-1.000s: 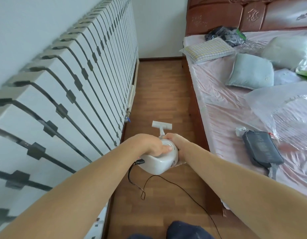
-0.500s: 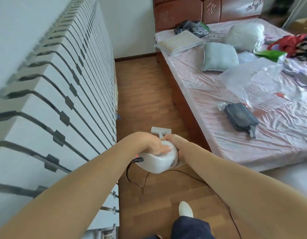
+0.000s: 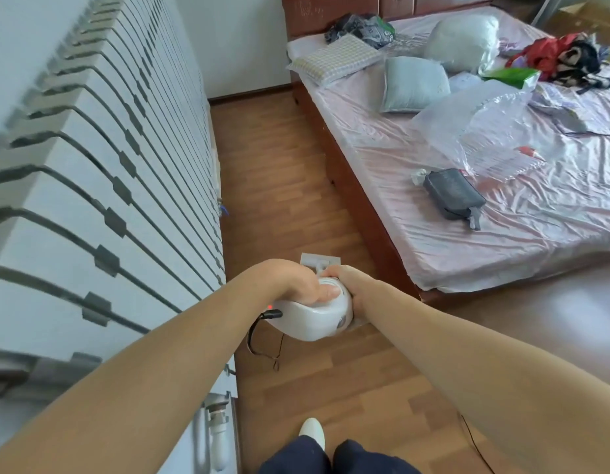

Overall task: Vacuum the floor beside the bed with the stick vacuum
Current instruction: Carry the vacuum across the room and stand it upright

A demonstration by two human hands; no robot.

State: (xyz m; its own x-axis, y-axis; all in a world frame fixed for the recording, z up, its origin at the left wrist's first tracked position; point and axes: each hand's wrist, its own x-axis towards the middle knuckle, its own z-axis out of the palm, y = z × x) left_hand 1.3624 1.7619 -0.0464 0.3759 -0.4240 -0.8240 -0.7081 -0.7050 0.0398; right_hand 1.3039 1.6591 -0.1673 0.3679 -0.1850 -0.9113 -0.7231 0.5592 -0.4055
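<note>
- Both hands, left (image 3: 290,285) and right (image 3: 348,285), clamp the stick vacuum (image 3: 314,316).
- Its nozzle (image 3: 319,261) sits on the floor (image 3: 279,172) strip between radiator (image 3: 108,172) and bed (image 3: 502,217) edge.

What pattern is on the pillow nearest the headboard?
A small yellow and grey check on white; the pillow shows in the head view.

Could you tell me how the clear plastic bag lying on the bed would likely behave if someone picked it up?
The clear plastic bag is crumpled and see-through, so it would probably be floppy and sag out of shape when lifted. It looks thin, so likely very light for its bulk. Its glossy surface suggests it could slip in a hand, and it lies on a smooth, shiny bed cover, so a push might simply slide it.
</note>
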